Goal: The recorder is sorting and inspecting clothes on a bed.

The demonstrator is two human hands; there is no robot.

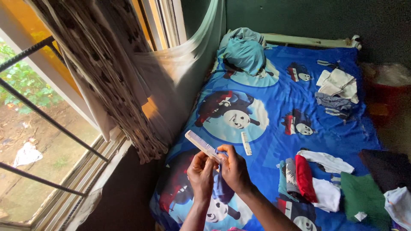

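Window (pixel 38 128) and curtain (pixel 111 72) left of bed (pixel 274 141); small comb (pixel 246 143) lies mid-bed, folded clothes (pixel 312 179) to its right, bundle (pixel 244 51) at far end.

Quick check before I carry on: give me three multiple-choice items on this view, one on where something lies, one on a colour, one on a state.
1. Where does the second, smaller comb lie?
A. On the blue bedsheet, apart from the hands
B. On the window sill
C. On the folded clothes

2. What colour is the rolled cloth in the clothes pile at the right?
A. Yellow
B. Red
C. Black

3. How is the white comb held?
A. Lying loose on the bed
B. In the left hand alone
C. By both hands at one end, the rest sticking out toward the curtain

Answers:
1 A, it rests on the sheet just beyond the hands.
2 B, it is bright red between grey and white pieces.
3 C, the left hand and right hand both grip its near end.
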